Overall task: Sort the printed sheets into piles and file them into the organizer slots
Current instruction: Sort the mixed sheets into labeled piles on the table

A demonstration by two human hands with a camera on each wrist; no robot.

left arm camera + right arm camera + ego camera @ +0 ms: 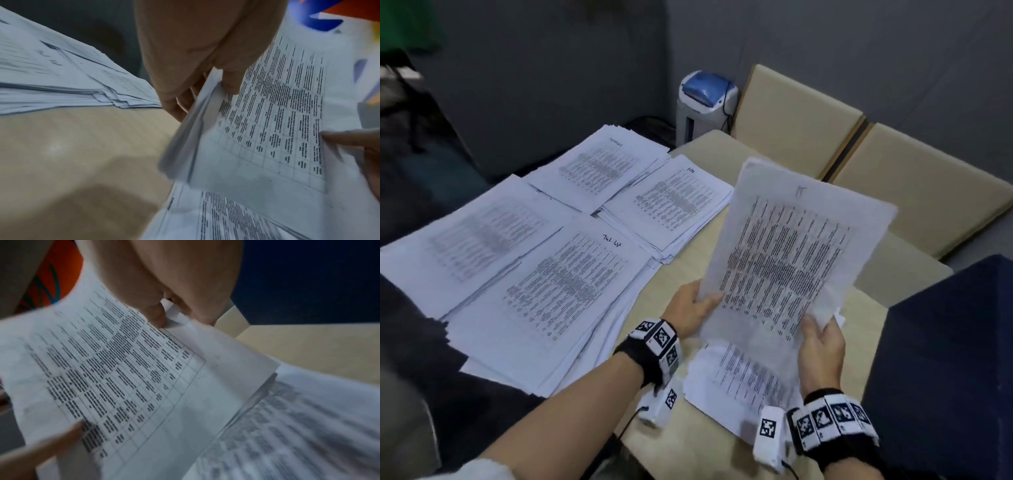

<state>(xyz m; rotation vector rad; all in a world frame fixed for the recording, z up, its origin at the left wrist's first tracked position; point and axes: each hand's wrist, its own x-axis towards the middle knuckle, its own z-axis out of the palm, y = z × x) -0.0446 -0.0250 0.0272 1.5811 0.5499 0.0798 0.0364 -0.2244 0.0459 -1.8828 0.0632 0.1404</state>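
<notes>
- A sheaf of printed sheets [784,253] is held up, tilted, above the near right part of the surface [688,274], clear of it.
- The sheaf's lower left edge is pinched by the left hand [690,310], thumb on the printed face and fingers behind, as seen from the left wrist [197,68].
- Its lower right edge is gripped by the right hand [822,349], thumb on top and fingers curled beneath; the same is seen from the right wrist [174,288].
- A handwritten mark is carried at the top of the front sheet; it is too blurred to be read.
- Further printed sheets [743,377] lie flat on the surface under the raised sheaf.
- Four sorted piles are laid out on the left: a far pile [599,164], a pile beside it [671,202], a near pile [551,291] and a leftmost pile [465,236].
- A dark blue box [945,359] stands at the right edge.
- A white and blue appliance [705,99] stands beyond the surface.
</notes>
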